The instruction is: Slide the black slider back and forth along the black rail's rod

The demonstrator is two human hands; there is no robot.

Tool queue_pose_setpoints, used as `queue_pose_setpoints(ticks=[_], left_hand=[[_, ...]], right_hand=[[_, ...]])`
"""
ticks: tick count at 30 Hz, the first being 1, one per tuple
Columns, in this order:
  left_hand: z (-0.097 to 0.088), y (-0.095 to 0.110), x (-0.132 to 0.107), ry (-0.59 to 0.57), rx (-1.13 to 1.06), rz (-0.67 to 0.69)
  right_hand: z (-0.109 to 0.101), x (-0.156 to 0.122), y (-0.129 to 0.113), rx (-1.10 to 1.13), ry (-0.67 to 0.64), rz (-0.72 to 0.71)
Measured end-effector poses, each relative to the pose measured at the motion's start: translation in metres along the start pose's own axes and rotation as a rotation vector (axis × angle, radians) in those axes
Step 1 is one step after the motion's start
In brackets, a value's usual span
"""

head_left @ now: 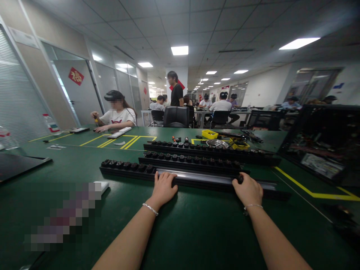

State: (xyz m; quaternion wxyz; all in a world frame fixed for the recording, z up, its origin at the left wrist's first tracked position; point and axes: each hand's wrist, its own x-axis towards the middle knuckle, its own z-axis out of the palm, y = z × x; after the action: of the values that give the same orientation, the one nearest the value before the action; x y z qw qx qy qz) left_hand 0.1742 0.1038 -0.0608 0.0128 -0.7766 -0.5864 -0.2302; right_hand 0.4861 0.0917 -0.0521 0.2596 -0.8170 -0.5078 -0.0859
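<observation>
A long black rail (197, 175) with a shiny channel lies on the green table. Several small black socket modules (126, 165) sit in a row in its left part. My left hand (164, 187) grips the rail just right of that row, fingers over the top and thumb at the near side. Over the right part of the same rail, my right hand (249, 189) is closed on a small black socket module (239, 178), pinched between thumb and fingers; the fingers partly hide it. Behind lie a second rail (194, 159) and a third rail (258, 156), both carrying rows of modules.
Beyond the rails are a yellow tray (209, 134), a metal dish (217, 144) and cables. A black open-sided case (323, 150) stands at right. Left are a blurred-out object (64, 217) and a bottle (51, 125). A person (119, 112) works across the table; others sit farther back.
</observation>
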Motion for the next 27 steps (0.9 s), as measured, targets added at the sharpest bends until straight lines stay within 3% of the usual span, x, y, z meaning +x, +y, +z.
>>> queue_pose_setpoints(ticks=[27], left_hand=[[0.0024, -0.0014, -0.0002, 0.013, -0.018, 0.008]], right_hand=[[-0.0072, 0.0008, 0.0031, -0.025, -0.004, 0.033]])
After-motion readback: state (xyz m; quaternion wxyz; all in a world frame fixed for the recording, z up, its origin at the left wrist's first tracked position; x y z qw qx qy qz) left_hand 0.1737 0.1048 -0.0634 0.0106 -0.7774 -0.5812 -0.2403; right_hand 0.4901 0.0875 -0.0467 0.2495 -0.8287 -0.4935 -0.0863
